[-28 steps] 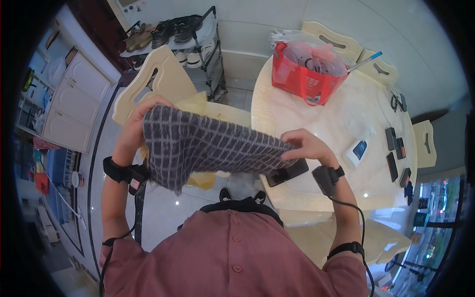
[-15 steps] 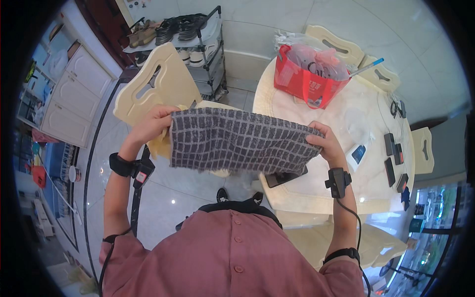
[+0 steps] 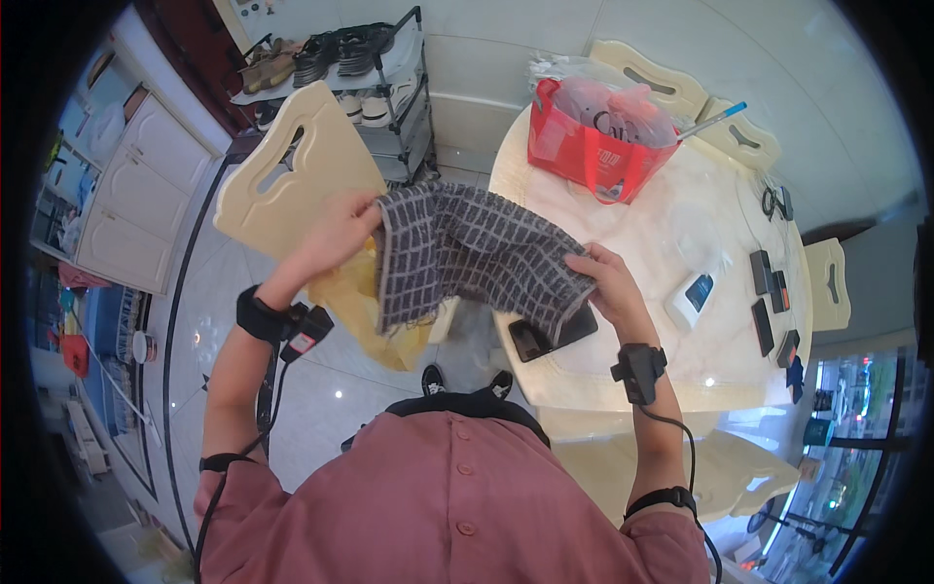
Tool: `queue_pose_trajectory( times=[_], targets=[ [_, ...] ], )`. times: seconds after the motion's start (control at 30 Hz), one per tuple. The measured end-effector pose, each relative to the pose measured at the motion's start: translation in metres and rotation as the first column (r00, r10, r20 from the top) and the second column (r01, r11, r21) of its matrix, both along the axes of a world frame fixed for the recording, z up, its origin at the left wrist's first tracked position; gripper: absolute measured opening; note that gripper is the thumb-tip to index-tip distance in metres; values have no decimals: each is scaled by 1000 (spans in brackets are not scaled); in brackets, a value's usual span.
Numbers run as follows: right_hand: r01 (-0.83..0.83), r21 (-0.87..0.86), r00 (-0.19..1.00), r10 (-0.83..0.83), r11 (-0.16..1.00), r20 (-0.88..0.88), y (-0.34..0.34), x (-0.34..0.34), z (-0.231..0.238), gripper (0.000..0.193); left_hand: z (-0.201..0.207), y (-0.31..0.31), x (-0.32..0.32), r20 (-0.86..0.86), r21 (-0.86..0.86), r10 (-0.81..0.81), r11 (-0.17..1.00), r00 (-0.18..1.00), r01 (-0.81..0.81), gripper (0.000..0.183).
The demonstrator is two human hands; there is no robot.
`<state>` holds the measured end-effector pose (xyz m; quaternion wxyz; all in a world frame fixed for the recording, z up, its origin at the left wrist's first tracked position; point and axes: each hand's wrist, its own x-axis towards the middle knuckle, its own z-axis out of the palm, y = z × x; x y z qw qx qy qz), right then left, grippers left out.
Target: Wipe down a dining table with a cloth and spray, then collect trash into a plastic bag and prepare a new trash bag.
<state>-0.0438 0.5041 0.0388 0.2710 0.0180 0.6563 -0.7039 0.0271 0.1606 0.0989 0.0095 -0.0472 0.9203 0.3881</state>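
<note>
Slackened since before: 1 checked cloth (image 3: 467, 255), 2 hands (image 3: 341, 232).

Pale glossy tiled floor (image 3: 321, 389) with small light reflections; round cream marble-look table (image 3: 681, 321) at right; cream chairs with cut-out handle backs: one (image 3: 292, 185) at left, two (image 3: 681, 92) beyond table, one (image 3: 829, 282) at far right; dark metal shoe rack (image 3: 379, 88) with shoes against far wall; white panelled cabinets (image 3: 136, 209) at left; dark wooden door (image 3: 190, 44) top left; window glass (image 3: 837, 457) lower right, daylight outside.
</note>
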Motion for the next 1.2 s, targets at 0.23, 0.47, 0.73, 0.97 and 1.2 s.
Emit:
queue_pose_trajectory(
  times=[0.23,0.47,0.73,0.97,1.2],
  targets=[
    [136,-448,942,24,884,335,34,25,-40,18,-4,31,-98,-255,-312,-320,920,912,236,18],
    [560,-373,765,-288,740,577,68,55,-128,17,9,99,-111,-439,-282,-419,904,795,321,31],
    [625,-238,629,-300,743,717,70,75,-105,17,-107,116,-5,32,-306,-712,661,701,685,55],
    [508,-229,725,-268,831,634,70,109,-72,28,-148,143,36,7,-422,-595,727,803,542,80],
    [718,-378,540,-124,585,832,94,102,-89,25,-166,150,44,31,-344,-604,742,797,576,91]
  ],
)
